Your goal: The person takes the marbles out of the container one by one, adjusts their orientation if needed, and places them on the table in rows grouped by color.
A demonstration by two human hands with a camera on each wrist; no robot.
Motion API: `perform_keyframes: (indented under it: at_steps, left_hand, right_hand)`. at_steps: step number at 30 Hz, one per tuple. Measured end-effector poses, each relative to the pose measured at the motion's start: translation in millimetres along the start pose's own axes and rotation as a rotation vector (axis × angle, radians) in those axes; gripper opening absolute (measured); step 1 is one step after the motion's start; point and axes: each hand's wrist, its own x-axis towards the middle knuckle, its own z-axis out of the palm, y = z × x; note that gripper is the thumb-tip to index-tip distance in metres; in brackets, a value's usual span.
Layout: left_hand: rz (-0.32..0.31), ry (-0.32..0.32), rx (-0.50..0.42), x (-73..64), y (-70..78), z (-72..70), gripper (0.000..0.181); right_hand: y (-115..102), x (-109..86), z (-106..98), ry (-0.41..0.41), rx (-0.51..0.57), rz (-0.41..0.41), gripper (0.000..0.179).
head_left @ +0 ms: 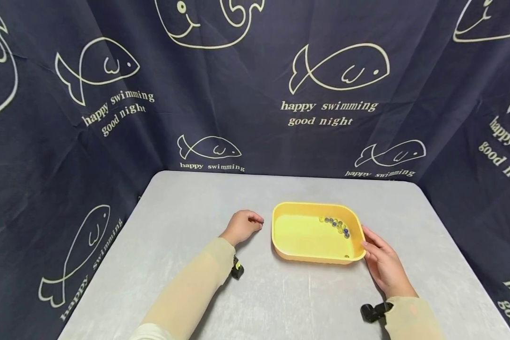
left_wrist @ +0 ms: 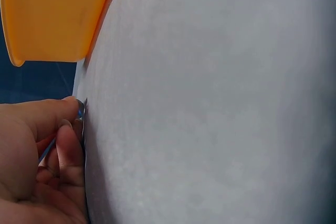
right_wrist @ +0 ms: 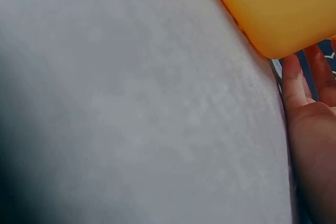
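The yellow tub (head_left: 299, 236) sits on the tabletop (head_left: 195, 198), marbles (head_left: 335, 224) bunched inside its right end. Left of the tub, the left hand (head_left: 243, 225) pinches a small dark piece (left_wrist: 81, 109) (a marble, probably); a loose pinch could let it roll away. Right of the tub, the right hand's (head_left: 384, 264) fairly straight fingers touch its wall; a hard shove could scatter the marbles.

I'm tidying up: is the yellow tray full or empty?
Neither: the yellow tray holds some marbles in its right half, but most of its floor shows bare.
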Motion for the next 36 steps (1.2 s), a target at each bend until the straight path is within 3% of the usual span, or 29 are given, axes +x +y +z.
perform_keyframes:
  at_steps: [11,22,28,33,36]
  left_hand:
    - [-0.013,-0.005,-0.031,-1.1,0.0,-0.6,0.011]
    - [-0.042,0.024,-0.137,-1.1,-2.2,-2.2,0.011]
    - [-0.058,0.039,-0.238,2.2,-3.1,0.1,0.014]
    - [-0.075,0.029,-0.326,1.4,4.6,-2.9,0.021]
    - [-0.052,0.051,-0.353,-0.3,14.3,-7.0,0.027]
  right_hand:
    - [0,-1.1,0,0.015,-0.022,0.024,0.05]
    - [-1,-1.2,0,0.011,-0.01,0.016,0.05]
    - [-1,-1.1,0,0.008,-0.006,0.01,0.048]
    - [0,-1.4,-1,0.001,0.004,0.004,0.047]
    - [0,-2.2,-1,-0.002,0.006,0.006,0.047]
